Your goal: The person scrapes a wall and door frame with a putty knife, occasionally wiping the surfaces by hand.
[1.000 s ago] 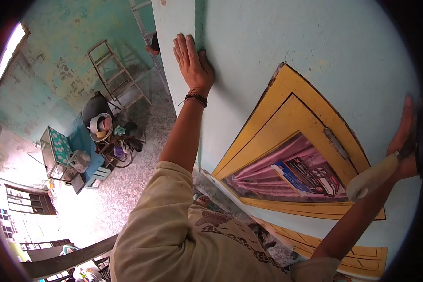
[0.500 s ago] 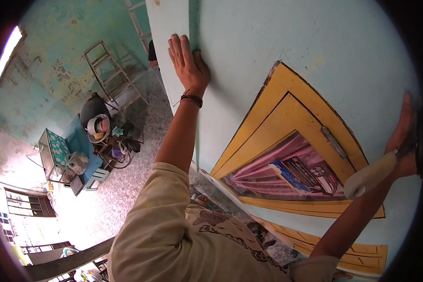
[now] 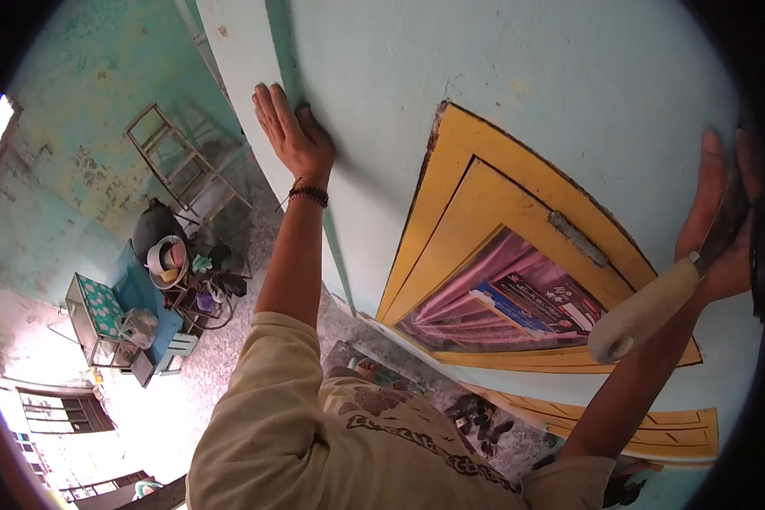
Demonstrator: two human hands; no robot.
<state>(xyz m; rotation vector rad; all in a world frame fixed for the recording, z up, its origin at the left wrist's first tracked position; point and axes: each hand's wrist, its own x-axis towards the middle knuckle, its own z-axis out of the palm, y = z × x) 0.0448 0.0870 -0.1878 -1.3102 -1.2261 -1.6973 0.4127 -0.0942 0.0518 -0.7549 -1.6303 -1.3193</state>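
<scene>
My left hand (image 3: pixel 296 140) lies flat on the edge of a pale blue-green wall (image 3: pixel 382 76), fingers stretched, holding nothing. A dark bracelet (image 3: pixel 308 194) circles that wrist. At the far right, my right hand (image 3: pixel 712 246) is raised near the wall and closed around the metal blade of a putty knife (image 3: pixel 646 313). Its thick, pale handle points down and left. The blade's far end is hidden by the hand and the dark view edge. Between my arms is a yellow wooden frame (image 3: pixel 450 195) with a metal hinge (image 3: pixel 578 240) and a glass pane with a sticker (image 3: pixel 535 306).
Below left stand a wooden ladder (image 3: pixel 183 161), a glass-sided cabinet (image 3: pixel 93 319), a blue table (image 3: pixel 149 297) and a basin (image 3: pixel 170 260) of items. Another yellow wooden panel (image 3: pixel 680 432) lies low on the right. Dark objects (image 3: pixel 484 425) are on the floor.
The view has shifted, so the wall and left hand sit further left. My right hand and the putty knife show more fully. The left hand stays on the wall edge.
</scene>
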